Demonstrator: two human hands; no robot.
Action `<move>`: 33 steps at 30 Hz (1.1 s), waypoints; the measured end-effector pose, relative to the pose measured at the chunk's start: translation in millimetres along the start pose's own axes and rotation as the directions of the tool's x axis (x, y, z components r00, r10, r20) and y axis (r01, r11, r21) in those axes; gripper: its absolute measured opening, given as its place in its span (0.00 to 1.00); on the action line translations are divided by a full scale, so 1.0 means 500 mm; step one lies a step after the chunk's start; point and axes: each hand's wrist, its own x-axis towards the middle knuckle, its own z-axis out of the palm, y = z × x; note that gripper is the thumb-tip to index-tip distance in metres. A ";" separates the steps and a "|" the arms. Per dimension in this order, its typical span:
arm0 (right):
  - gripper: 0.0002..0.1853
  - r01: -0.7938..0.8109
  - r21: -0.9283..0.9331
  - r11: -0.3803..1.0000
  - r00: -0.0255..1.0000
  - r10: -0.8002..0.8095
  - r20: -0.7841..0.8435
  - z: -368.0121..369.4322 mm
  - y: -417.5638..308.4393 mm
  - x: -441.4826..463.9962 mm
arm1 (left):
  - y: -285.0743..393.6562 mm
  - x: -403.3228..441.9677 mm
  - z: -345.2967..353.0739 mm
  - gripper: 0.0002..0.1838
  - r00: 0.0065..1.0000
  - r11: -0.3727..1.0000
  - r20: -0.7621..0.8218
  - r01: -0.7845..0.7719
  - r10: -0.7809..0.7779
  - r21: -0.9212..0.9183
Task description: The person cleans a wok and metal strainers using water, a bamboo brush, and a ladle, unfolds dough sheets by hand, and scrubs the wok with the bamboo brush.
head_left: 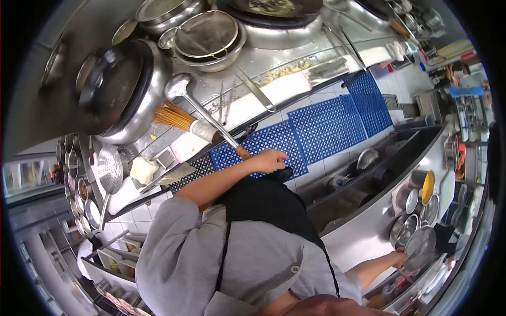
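At the steel kitchen counter (363, 230), strainer (420, 245) in right hand (398, 259)

Ladle (179, 86): glossy, smooth metal; grip (243, 152), wood | brush (173, 115): rough, stiff bristles | strainer (420, 246): apparently metal mesh, indistinct here | floor mats (322, 125): perforated plastic | shirt (263, 253): matt, creased cloth

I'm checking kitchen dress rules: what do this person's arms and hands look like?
The left hand and right hand are ungloved, with no watch or bracelet visible. Loose grey sleeves, plainly creased on the left, leave both forearms bare. Any rings would be too small to make out.
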 end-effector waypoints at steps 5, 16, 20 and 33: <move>0.10 0.155 -0.054 0.987 0.949 -0.133 0.286 -0.041 -0.072 -0.124 | 0.060 -0.055 -0.023 0.22 0.987 0.950 0.036 -0.141 0.157 -0.278; 0.07 0.066 -0.090 0.994 -0.202 0.102 0.974 0.073 -0.169 -0.809 | 0.248 -0.092 -0.137 0.37 0.941 0.663 -0.102 -0.303 0.324 -0.685; 0.09 0.041 0.115 0.992 -0.682 -0.057 0.729 0.115 -0.179 -1.040 | 0.280 -0.197 -0.184 0.37 0.910 0.629 -0.386 -0.392 0.154 -0.672; 0.27 0.021 0.732 0.681 -0.998 -0.035 0.061 -0.242 0.075 -1.446 | 0.041 -0.556 -0.354 0.27 0.103 0.357 -0.851 -0.876 -0.515 -0.323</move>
